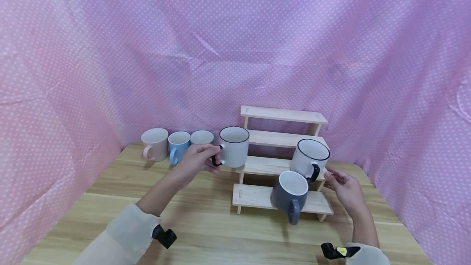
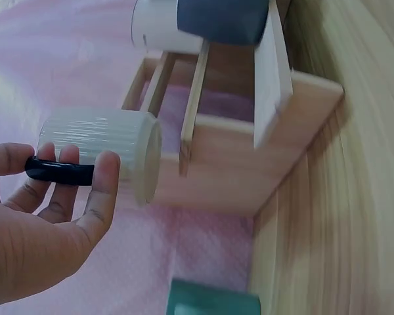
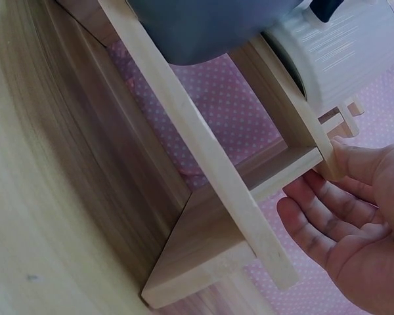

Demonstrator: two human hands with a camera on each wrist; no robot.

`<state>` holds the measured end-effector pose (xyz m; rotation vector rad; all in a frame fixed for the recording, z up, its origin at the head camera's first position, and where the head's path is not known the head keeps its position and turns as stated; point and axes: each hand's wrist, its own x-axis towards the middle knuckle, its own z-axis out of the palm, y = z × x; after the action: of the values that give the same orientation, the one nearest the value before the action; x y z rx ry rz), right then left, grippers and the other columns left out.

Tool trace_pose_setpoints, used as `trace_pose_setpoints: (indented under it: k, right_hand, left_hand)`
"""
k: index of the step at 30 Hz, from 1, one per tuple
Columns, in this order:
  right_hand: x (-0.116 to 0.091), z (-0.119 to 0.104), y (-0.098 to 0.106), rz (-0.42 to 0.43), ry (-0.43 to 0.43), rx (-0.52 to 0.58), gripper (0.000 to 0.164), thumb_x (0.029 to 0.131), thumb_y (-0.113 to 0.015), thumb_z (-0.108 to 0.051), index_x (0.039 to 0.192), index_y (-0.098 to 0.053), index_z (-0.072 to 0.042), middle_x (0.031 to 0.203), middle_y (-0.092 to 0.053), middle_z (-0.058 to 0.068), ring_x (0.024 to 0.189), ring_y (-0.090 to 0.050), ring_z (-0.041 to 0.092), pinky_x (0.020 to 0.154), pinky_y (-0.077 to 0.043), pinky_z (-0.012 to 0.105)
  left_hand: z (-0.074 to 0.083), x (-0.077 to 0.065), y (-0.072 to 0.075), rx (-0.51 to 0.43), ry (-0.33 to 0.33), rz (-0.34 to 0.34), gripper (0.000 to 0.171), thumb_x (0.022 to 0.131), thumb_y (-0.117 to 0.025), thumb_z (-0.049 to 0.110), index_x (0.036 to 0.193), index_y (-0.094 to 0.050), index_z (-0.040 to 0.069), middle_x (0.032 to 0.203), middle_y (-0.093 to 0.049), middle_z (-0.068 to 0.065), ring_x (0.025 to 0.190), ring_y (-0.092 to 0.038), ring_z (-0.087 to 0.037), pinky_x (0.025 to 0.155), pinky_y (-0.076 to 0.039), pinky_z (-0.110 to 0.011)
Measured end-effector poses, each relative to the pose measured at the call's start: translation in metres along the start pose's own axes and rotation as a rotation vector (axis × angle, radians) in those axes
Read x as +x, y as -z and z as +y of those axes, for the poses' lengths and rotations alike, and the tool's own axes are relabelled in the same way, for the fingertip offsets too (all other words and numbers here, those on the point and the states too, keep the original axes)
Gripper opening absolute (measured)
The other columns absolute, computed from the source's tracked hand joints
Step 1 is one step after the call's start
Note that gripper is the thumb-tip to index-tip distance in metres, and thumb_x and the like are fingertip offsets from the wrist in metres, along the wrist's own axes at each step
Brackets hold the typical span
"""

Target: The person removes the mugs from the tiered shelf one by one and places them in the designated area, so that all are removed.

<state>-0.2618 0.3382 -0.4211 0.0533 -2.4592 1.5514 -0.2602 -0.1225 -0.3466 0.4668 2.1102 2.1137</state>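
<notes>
My left hand [image 1: 196,159] grips the black handle [image 2: 59,172] of a white ribbed mug [image 1: 235,153] with a black rim. It holds this mug upright at the left side of a stepped wooden stand [image 1: 261,166]. On the second step from the bottom, toward the right, sits a similar white mug [image 1: 302,162], its black handle facing forward. A dark grey mug [image 1: 284,195] is on the lowest step, handle toward me. My right hand [image 1: 344,187] pinches the right end of the second step, thumb at the board's end and fingers curled below it.
At the back left of the wooden table [image 1: 206,224] stand a pale pink mug [image 1: 159,148], a light blue mug [image 1: 181,150] and a greenish mug [image 2: 213,300], partly behind my left hand. Pink dotted cloth [image 1: 220,52] hangs behind and along both sides.
</notes>
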Motion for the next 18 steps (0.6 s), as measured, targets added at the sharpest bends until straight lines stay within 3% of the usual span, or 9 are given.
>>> trace_pose_setpoints:
  k: [14, 18]
  right_hand:
    - [-0.001, 0.000, 0.000, 0.001, 0.005, -0.005, 0.051, 0.107, -0.056, -0.023, 0.143, -0.048, 0.013, 0.126, -0.066, 0.023, 0.088, -0.068, 0.000, 0.084, -0.060, 0.025]
    - [0.000, 0.000, 0.000, 0.004, 0.016, 0.000, 0.051, 0.107, -0.056, -0.023, 0.142, -0.049, 0.013, 0.122, -0.068, 0.021, 0.087, -0.069, 0.001, 0.084, -0.060, 0.025]
  left_hand:
    - [-0.015, -0.046, 0.079, 0.057, -0.024, 0.126, 0.030, 0.108, -0.051, 0.017, 0.099, -0.061, -0.010, 0.088, -0.059, -0.008, 0.079, -0.069, -0.020, 0.078, -0.063, -0.039]
    - [-0.019, -0.060, 0.102, 0.076, -0.030, 0.152, 0.029, 0.108, -0.050, 0.018, 0.096, -0.062, -0.005, 0.089, -0.059, -0.008, 0.080, -0.068, -0.020, 0.077, -0.063, -0.037]
